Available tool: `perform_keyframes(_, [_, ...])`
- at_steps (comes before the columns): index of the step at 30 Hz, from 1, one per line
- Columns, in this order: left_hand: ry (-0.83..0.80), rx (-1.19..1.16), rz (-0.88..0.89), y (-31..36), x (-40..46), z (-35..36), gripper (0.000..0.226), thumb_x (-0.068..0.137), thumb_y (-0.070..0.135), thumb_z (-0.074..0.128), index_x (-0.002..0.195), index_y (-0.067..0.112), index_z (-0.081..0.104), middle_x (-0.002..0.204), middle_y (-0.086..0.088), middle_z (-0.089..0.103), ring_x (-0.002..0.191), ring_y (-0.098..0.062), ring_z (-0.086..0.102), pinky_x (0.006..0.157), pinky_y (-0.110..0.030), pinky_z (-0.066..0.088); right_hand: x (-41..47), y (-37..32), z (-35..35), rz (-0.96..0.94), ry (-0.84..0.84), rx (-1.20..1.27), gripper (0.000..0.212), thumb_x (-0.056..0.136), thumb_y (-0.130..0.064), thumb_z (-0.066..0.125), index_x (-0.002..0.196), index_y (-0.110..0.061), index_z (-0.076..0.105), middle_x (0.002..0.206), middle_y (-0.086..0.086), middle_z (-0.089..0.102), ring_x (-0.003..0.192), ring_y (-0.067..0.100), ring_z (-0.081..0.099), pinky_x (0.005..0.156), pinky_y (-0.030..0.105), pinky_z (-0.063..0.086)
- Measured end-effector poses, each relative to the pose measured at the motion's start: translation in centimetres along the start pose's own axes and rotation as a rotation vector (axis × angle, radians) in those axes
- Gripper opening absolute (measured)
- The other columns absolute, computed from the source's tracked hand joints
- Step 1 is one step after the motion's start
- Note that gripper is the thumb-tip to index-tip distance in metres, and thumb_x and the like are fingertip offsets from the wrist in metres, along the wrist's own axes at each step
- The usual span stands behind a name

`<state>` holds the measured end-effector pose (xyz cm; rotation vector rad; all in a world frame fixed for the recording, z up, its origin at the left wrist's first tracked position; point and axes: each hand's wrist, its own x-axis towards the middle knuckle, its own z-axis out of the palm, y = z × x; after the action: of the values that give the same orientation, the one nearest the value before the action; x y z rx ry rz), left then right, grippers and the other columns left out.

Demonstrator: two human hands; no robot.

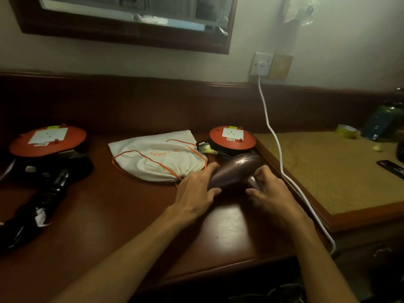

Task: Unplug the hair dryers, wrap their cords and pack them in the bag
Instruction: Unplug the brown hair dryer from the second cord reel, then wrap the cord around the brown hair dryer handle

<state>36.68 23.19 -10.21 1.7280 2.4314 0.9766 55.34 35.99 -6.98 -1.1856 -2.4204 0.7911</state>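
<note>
On the wooden desk (122,215) my white drawstring bag (157,156) lies near the back edge. Just right of it, by the desk's right edge, my left hand (196,189) and right hand (267,191) both curl around the maroon hair dryer (231,171).

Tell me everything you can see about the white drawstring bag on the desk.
The white drawstring bag looks like soft cloth, with orange cords looping out and faint orange lettering seen upside down. It lies flat on the dark wooden desk, mouth gathered toward the person, between two orange cord reels. It looks bulged, though any contents are hidden. The left hand, holding the brown hair dryer, sits right at its gathered mouth; contact is unclear.
</note>
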Motion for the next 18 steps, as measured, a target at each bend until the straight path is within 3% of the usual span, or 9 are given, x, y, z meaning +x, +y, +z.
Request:
perform_keyframes(5, [-0.222,-0.064,-0.108,-1.6,-1.5,-4.8,0.114,0.076,0.044,0.086,0.159,0.040,0.008,0.141,-0.006,0.051,0.129,-0.026,0.052,0.106,-0.042,0.046,-0.8,-4.1,-0.3,-0.180,-0.065,-0.110,0.043,0.082,-0.027,0.082,0.112,-0.033,0.053,0.109,-0.011,0.060,0.100,0.011,0.061,0.081,0.034,0.056])
perform_keyframes(8, [-0.230,-0.151,-0.092,-2.2,-1.6,-7.7,0.131,0.065,0.052,0.090,0.158,0.049,-0.003,0.143,-0.007,0.043,0.130,-0.026,0.046,0.109,-0.043,0.043,-1.3,-8.2,0.6,-0.322,-0.142,-0.098,0.043,0.076,-0.031,0.086,0.109,-0.028,0.058,0.103,-0.009,0.061,0.090,0.010,0.062,0.076,0.036,0.059])
perform_keyframes(12, [-0.111,-0.057,-0.128,-4.2,-2.2,-10.9,0.118,0.059,0.063,0.081,0.157,0.052,0.016,0.130,-0.005,0.050,0.123,-0.027,0.052,0.104,-0.043,0.047,-1.2,-13.1,2.2,-0.447,-0.216,-0.109,0.046,0.076,-0.032,0.086,0.113,-0.025,0.060,0.102,-0.003,0.066,0.085,0.012,0.066,0.079,0.040,0.060])
perform_keyframes(15, [-0.026,-0.019,-0.164,-6.1,-3.8,-13.0,0.115,0.053,0.071,0.072,0.156,0.048,0.026,0.131,-0.003,0.057,0.120,-0.025,0.055,0.099,-0.040,0.049,-0.5,-14.4,2.0,-0.396,-0.300,-0.212,0.055,0.074,-0.035,0.087,0.120,-0.028,0.057,0.108,-0.003,0.064,0.090,0.013,0.064,0.081,0.036,0.058])
perform_keyframes(18, [0.032,-0.056,-0.264,-8.4,-5.6,-14.2,0.110,0.061,0.057,0.086,0.156,0.044,0.031,0.144,-0.004,0.056,0.124,-0.027,0.057,0.102,-0.040,0.049,-0.6,-13.2,0.8,-0.321,-0.356,-0.188,0.037,0.083,-0.025,0.082,0.113,-0.026,0.059,0.096,0.001,0.068,0.071,0.012,0.068,0.059,0.025,0.055])
